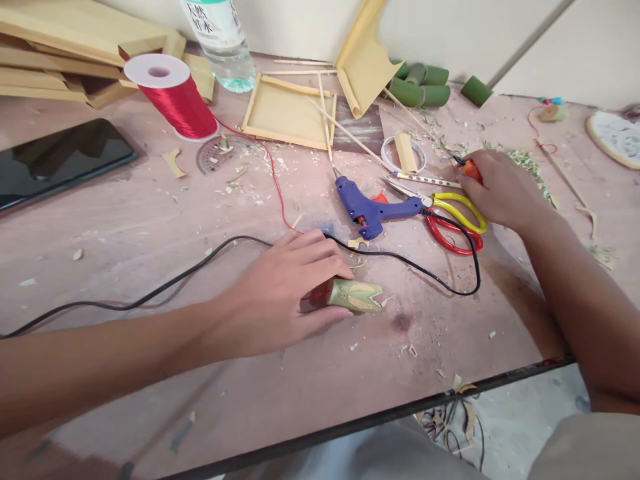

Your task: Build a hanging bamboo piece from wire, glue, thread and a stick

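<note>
My left hand (287, 290) lies on the table with its fingers closed around a short green carved bamboo piece (357, 295) that has red thread wound on its near end. My right hand (495, 190) reaches to the right side of the table and closes on an orange-handled tool (470, 169), whose tip pokes out past the fingers. Just left of that hand lie yellow and red scissors (457, 220) and a striped pencil (425, 180). A blue glue gun (373, 208) rests between the two hands, its black cord (425, 270) looping across the table.
A spool of red thread (175, 97) stands at the back left, its thread running toward my left hand. A phone (55, 160), a water bottle (223, 43), a wooden tray frame (287, 110), green bamboo sections (425, 83), a tape roll (403, 153) and shavings lie about. The table edge (400, 410) runs near me.
</note>
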{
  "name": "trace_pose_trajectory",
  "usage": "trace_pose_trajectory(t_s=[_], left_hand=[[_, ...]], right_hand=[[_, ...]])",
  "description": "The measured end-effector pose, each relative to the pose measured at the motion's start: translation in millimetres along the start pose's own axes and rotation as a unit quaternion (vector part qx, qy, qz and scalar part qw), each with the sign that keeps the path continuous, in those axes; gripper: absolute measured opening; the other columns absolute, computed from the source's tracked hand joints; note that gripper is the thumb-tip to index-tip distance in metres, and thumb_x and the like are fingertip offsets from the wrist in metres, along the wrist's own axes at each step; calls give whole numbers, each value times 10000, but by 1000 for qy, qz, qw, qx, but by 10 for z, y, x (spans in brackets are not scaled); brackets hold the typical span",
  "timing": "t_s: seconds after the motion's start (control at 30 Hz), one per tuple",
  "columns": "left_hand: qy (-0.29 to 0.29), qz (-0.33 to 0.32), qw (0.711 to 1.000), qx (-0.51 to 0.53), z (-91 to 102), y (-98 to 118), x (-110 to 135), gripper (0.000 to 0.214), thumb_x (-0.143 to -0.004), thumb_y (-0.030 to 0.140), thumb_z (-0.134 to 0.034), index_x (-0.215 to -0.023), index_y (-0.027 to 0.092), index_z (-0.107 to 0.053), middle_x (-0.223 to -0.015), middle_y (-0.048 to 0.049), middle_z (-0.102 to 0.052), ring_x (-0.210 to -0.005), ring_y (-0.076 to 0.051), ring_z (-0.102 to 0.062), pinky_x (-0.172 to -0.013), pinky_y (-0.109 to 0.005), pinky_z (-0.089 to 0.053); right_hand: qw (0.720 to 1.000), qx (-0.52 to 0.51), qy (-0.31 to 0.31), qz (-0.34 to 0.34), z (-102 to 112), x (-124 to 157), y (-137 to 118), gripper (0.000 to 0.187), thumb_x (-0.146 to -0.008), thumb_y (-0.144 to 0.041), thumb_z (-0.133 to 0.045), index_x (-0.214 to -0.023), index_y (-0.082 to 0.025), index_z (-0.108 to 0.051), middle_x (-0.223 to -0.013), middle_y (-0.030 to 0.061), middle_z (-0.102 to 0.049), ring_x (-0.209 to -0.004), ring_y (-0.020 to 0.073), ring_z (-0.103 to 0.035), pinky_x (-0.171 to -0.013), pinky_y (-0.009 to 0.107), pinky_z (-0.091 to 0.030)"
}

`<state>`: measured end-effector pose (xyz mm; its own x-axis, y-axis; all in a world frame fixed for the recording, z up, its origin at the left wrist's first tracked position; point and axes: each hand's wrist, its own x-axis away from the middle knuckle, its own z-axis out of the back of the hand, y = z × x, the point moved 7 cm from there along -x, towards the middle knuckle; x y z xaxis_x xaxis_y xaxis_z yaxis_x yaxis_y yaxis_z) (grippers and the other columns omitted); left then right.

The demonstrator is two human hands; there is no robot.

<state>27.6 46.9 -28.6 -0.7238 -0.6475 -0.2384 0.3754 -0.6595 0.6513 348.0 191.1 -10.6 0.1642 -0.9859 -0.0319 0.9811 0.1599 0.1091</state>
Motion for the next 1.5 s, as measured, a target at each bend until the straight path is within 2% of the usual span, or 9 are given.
trace_pose_trajectory(t_s=[0.57, 0.67, 0.77, 0.83, 0.93, 1.0, 1.1, 1.37, 1.5], left_hand=[[0, -6, 1000, 11, 29, 40, 3, 154, -1068, 282, -586, -1187, 265, -682, -1136, -41, -743, -1032, -264, -633, -923, -444, -397], [0, -4, 1000, 19, 32, 46, 4, 162, -1059, 250, -583, -1182, 252, -689, -1123, -45, -735, -1019, -259, -620, -913, -434, -410], [-1, 0, 1000, 21, 38, 62, 1, 144, -1051, 264, -607, -1170, 233, -684, -1111, -53, -737, -1020, -268, -623, -901, -432, -420], [-2, 2, 1000, 14, 38, 73, -3, 141, -1025, 273, -649, -1156, 233, -684, -1094, -52, -742, -1011, -273, -626, -893, -435, -418], [1, 1, 1000, -3, 37, 79, -8, 152, -991, 229, -683, -1143, 234, -696, -1089, -52, -742, -996, -266, -621, -897, -437, -417], [3, -7, 1000, -6, 36, 84, -7, 128, -1003, 229, -687, -1129, 222, -706, -1095, -59, -744, -1006, -262, -623, -906, -434, -424], [6, -17, 1000, -9, 37, 88, 2, 142, -1019, 265, -714, -1147, 206, -720, -1078, -59, -747, -1022, -261, -623, -916, -426, -437], [17, -46, 998, -26, 25, 96, 26, 233, -1026, 300, -727, -1242, 215, -733, -1049, -49, -771, -990, -250, -638, -901, -430, -464], [20, -51, 998, -39, 19, 102, 17, 117, -1035, 311, -725, -1072, 202, -744, -1037, -59, -770, -962, -241, -630, -874, -419, -466]], right_hand=[[997, -44, 51, -49, -237, -142, 236, 367, -1009, -331, -543, -1302, -152, -675, -1287, 224, -724, -1205, 327, -629, -1015, 424, -468], [996, -54, 62, -45, -138, -118, 194, 328, -984, -306, -530, -1218, -160, -707, -1245, 205, -740, -1193, 338, -633, -1032, 450, -478], [992, -73, 95, -34, 155, 55, 25, 383, -1007, -301, -496, -1304, -166, -696, -1249, 202, -731, -1189, 344, -637, -993, 456, -485], [989, -98, 109, -5, 392, 258, -196, 411, -1090, -375, -446, -1417, -229, -650, -1108, 140, -746, -1000, 285, -668, -879, 404, -488], [981, -141, 92, 98, 649, 622, -688, 353, -1122, -502, -492, -1323, -269, -663, -738, 25, -647, -648, 224, -580, -677, 374, -425], [958, -159, 69, 229, 724, 886, -1098, 297, -1128, -495, -502, -1205, -253, -655, -772, 13, -684, -620, 199, -603, -613, 351, -413], [926, -134, 58, 348, 715, 1182, -1509, 201, -1143, -372, -514, -1128, -220, -644, -858, 7, -740, -638, 169, -628, -599, 333, -417], [899, -102, 76, 420, 592, 1331, -1694, 220, -1145, -291, -520, -1174, -200, -718, -811, -37, -718, -622, 165, -573, -655, 335, -420], [897, -89, 79, 426, 572, 1364, -1677, 230, -1124, -280, -557, -1269, -196, -715, -794, -42, -692, -625, 153, -553, -661, 336, -393]])
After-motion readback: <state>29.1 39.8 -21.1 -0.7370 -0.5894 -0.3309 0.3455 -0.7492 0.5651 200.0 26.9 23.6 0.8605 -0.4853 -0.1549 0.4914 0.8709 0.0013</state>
